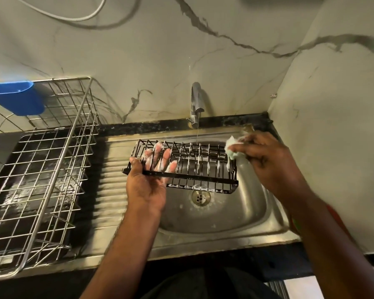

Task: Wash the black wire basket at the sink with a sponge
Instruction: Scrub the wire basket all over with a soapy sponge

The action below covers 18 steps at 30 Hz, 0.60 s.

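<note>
The black wire basket (200,167) hangs over the steel sink (235,212), its wires streaked with white foam. My left hand (148,180) grips its left end, soapy fingers reaching through the wires from below. My right hand (266,160) holds a foamy pale-green sponge (232,150) against the basket's upper right corner. A thin stream of water falls from the tap (195,102) onto the basket's far side.
A large steel wire dish rack (52,169) stands on the drainboard to the left, with a blue plastic cup holder (17,98) hooked on its back rim. The sink drain (200,197) lies below the basket. Marble walls close in behind and on the right.
</note>
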### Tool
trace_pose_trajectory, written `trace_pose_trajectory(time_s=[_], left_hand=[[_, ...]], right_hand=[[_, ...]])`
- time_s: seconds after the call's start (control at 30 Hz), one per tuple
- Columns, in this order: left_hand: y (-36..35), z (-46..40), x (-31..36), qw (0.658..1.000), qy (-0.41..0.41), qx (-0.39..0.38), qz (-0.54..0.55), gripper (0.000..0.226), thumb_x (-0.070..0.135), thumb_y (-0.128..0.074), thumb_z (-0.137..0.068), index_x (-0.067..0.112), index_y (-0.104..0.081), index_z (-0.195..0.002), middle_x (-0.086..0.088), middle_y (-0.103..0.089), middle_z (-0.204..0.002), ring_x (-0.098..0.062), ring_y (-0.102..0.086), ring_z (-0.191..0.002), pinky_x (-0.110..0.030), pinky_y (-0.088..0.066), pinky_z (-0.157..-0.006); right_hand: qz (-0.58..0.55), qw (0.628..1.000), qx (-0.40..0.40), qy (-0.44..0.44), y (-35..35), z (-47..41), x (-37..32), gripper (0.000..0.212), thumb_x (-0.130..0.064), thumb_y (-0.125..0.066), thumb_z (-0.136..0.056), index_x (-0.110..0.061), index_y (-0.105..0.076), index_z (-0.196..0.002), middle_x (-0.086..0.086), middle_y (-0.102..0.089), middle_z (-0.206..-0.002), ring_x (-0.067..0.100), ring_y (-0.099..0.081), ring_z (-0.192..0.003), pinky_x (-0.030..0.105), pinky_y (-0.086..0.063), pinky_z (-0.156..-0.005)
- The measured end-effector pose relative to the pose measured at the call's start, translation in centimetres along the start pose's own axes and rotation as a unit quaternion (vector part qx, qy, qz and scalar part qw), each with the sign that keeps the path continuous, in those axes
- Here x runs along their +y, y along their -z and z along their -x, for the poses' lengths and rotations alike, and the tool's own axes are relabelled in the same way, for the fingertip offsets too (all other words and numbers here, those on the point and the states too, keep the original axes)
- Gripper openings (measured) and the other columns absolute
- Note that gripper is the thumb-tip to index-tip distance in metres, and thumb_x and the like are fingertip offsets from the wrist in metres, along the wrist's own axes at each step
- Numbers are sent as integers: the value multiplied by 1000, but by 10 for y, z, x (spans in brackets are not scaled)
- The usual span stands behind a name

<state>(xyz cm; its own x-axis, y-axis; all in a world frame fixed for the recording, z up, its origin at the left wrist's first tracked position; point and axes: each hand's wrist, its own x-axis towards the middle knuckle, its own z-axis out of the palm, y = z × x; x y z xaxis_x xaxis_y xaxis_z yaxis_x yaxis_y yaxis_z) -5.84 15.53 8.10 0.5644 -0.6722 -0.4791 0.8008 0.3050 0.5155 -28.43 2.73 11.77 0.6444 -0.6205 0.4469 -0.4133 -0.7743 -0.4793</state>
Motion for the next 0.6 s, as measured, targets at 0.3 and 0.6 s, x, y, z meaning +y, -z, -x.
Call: trace_pose_trajectory(time_s=[0.3,0.6], left_hand=[[-7,7,-6,1000,3,2,-22,45,46,-30,-109,15,-61,-99,-8,-79,-106,-24,-78,-93,-38,-62,-64],[-9,6,4,999,5,19,51,47,40,-25,-111,12,-61,-97,-10,-79,-91,-23,-78,-78,-37,-63,-55]], right_hand=[[-5,999,-36,-15,-2,0,-4,41,8,-64,-85,-21,-74,-111,1,-62,-117,14,-53,-109,18,-43,-96],[-171,955,0,-244,-13,17,11,24,-13,-69,-90,-34,-66,-102,-15,-69,-97,-2,-63,-92,18,-51,-82]])
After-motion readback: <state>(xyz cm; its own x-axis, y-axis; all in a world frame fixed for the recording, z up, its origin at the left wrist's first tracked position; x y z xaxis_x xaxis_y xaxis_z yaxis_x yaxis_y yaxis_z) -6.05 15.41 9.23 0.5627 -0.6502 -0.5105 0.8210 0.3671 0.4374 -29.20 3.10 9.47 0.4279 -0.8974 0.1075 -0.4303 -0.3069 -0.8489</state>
